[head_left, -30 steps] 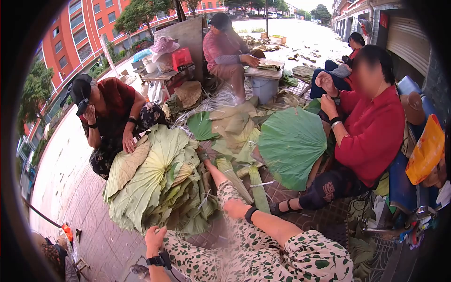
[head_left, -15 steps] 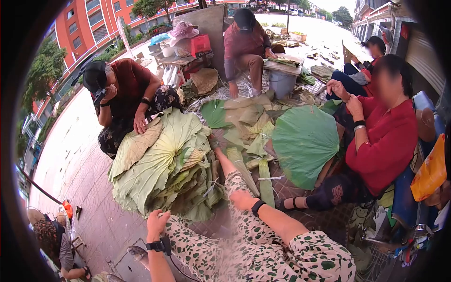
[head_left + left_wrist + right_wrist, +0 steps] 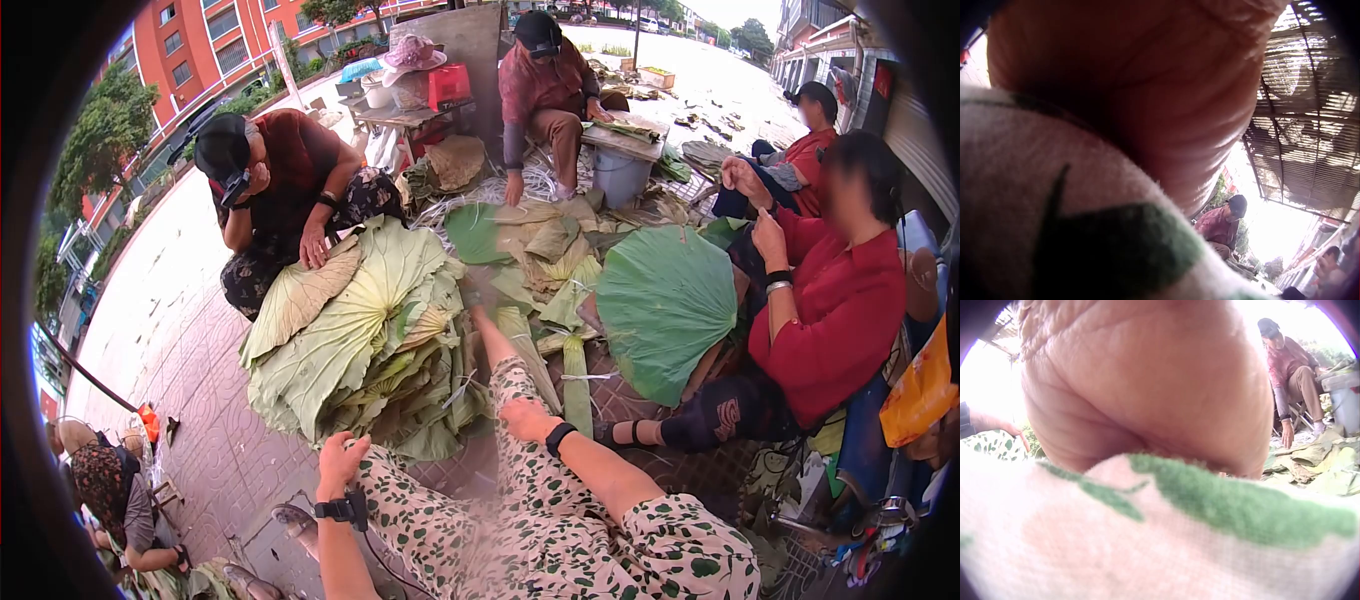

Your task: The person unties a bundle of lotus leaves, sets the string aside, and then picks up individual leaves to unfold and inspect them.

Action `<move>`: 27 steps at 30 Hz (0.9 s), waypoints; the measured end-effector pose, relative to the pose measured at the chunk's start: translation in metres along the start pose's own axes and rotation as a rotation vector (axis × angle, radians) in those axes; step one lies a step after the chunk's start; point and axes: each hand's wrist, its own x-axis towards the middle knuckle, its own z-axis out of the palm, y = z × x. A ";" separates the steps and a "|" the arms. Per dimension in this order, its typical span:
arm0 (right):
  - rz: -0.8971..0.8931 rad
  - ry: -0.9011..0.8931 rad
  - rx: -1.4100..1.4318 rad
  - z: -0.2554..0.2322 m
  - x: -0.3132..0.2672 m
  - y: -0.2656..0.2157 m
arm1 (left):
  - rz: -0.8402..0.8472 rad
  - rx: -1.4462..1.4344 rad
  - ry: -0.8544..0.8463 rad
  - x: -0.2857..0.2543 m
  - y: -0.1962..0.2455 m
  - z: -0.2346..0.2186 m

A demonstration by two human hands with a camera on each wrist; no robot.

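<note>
My left hand [image 3: 342, 464] rests on the left knee of the leaf-printed trousers [image 3: 425, 515], holding nothing, its fingers loosely bent. On the other leg lies my right hand [image 3: 527, 420], also without anything in it. Both wrist views are filled by the heel of the palm against the printed cloth, so the fingers are hidden there. Just beyond my left hand stands a thick pile of large pale-green dried lotus leaves [image 3: 330, 350]. A flat green lotus leaf [image 3: 665, 310] is to the right, in front of a seated person in red.
Across the pile a person [image 3: 285, 190] in dark red leans with a hand on a brownish leaf. Another person [image 3: 545, 90] sits behind, beside a grey bucket [image 3: 618, 178] under a board. Leaves and white strips [image 3: 470, 195] litter the paving between. Tools and an orange bag [image 3: 918, 390] are at right.
The head view has shifted, so the scene slides right. My right hand has settled on the trouser leg. The person at the back has leaned and reached a hand down to the ground.
</note>
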 end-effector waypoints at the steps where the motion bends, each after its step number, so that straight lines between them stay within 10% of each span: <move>1: -0.001 0.000 0.000 -0.001 0.000 -0.001 | -0.009 -0.003 -0.006 -0.001 0.001 -0.001; 27: -0.038 0.054 -0.017 0.003 -0.001 0.004 | 0.042 0.133 0.000 0.000 0.006 0.001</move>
